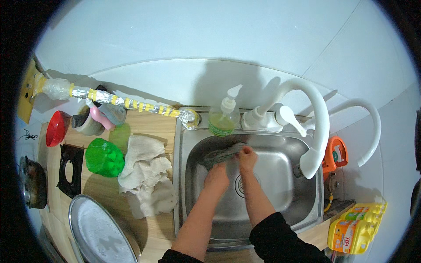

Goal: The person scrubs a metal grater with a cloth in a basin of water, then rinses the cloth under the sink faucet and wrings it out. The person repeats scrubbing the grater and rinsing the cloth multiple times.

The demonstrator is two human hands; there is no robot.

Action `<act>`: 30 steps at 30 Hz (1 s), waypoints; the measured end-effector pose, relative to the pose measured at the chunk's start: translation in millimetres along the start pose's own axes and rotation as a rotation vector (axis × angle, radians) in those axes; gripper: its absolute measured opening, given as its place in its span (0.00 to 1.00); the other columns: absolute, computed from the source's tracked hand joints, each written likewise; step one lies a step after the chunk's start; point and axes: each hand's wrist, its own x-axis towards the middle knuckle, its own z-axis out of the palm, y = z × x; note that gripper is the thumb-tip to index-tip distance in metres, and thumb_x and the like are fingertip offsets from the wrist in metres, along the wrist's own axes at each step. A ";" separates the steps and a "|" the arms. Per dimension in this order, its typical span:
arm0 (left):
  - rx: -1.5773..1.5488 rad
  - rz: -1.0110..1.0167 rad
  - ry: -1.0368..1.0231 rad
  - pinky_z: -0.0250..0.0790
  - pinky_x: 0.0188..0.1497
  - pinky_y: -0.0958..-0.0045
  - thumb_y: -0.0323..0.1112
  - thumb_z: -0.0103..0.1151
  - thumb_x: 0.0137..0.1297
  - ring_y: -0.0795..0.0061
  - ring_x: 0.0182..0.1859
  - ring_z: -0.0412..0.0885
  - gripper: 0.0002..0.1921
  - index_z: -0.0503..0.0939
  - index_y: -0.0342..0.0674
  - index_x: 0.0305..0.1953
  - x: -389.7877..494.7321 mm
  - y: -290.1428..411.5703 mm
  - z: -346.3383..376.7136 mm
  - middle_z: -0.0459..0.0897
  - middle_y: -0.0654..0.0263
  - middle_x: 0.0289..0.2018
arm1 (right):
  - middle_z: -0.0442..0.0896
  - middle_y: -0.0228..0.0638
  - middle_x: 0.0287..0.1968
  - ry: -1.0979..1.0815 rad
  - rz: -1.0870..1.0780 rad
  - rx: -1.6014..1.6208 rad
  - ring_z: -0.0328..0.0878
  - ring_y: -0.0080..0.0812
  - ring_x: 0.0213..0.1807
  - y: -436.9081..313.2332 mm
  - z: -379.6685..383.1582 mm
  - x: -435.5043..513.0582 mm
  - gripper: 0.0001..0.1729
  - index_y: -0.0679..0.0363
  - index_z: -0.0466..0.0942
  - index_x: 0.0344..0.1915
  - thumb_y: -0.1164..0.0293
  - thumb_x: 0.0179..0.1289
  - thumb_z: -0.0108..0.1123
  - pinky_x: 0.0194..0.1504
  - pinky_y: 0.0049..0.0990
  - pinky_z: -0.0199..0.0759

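Observation:
A dark grey-green cloth, slightly blurred, is over the far left part of the stainless-steel sink. At its right end, my right hand pinches it between bent fingers. My left hand grips its near side, with the fingertips hidden from me. Below and between my wrists shows the drain strainer. The white gooseneck faucet arches over the right side of the basin, and no stream of water is visible from it. Its white lever points to the right.
A clear soap pump bottle stands on the sink's back ledge. Left on the wooden counter lie a crumpled beige cloth, a green plastic container and a large metal lid. Yellow jugs stand at right; a foil-wrapped pipe crosses behind.

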 end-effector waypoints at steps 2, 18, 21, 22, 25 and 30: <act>-0.023 -0.015 -0.085 0.61 0.52 0.59 0.26 0.43 0.54 0.50 0.51 0.67 0.18 0.66 0.38 0.49 7.0 10.5 5.3 0.67 0.48 0.49 | 0.78 0.38 0.27 0.104 -0.010 -0.068 0.76 0.37 0.29 17.1 -23.4 19.5 0.11 0.61 0.75 0.33 0.75 0.43 0.57 0.33 0.29 0.69; -0.001 0.299 -0.023 0.58 0.55 0.58 0.28 0.45 0.56 0.56 0.57 0.59 0.22 0.61 0.42 0.55 64.2 12.1 94.7 0.59 0.55 0.57 | 0.69 0.28 0.18 -0.093 -1.100 -1.200 0.67 0.26 0.23 -44.7 -147.6 77.0 0.04 0.52 0.66 0.21 0.72 0.45 0.51 0.32 0.30 0.58; -0.013 0.295 -0.090 0.59 0.55 0.62 0.30 0.47 0.56 0.58 0.55 0.64 0.21 0.63 0.42 0.54 39.5 63.9 72.1 0.63 0.56 0.55 | 0.72 0.28 0.20 -0.053 -0.919 -1.635 0.72 0.27 0.26 -13.9 -200.1 73.8 0.03 0.53 0.67 0.22 0.73 0.49 0.51 0.35 0.28 0.59; 0.045 0.244 -0.135 0.59 0.54 0.63 0.30 0.47 0.56 0.57 0.54 0.64 0.21 0.63 0.42 0.54 37.1 68.3 74.8 0.63 0.55 0.54 | 0.74 0.30 0.21 -0.084 -0.716 -1.641 0.73 0.28 0.28 -9.7 -196.1 72.4 0.02 0.54 0.67 0.24 0.72 0.50 0.51 0.35 0.29 0.61; 0.099 0.276 -0.122 0.57 0.55 0.61 0.36 0.48 0.55 0.54 0.50 0.68 0.20 0.67 0.42 0.51 28.0 68.0 78.5 0.71 0.53 0.47 | 0.76 0.46 0.29 0.030 0.058 -1.065 0.76 0.44 0.36 -28.3 -162.3 69.2 0.06 0.63 0.67 0.29 0.73 0.51 0.50 0.35 0.39 0.69; 0.095 0.169 -0.083 0.60 0.53 0.61 0.31 0.53 0.53 0.54 0.51 0.66 0.19 0.66 0.35 0.47 43.6 54.5 91.2 0.67 0.51 0.49 | 0.73 0.49 0.35 -0.156 -0.195 -0.689 0.72 0.48 0.37 2.1 -89.3 42.8 0.09 0.62 0.68 0.34 0.73 0.52 0.46 0.39 0.39 0.68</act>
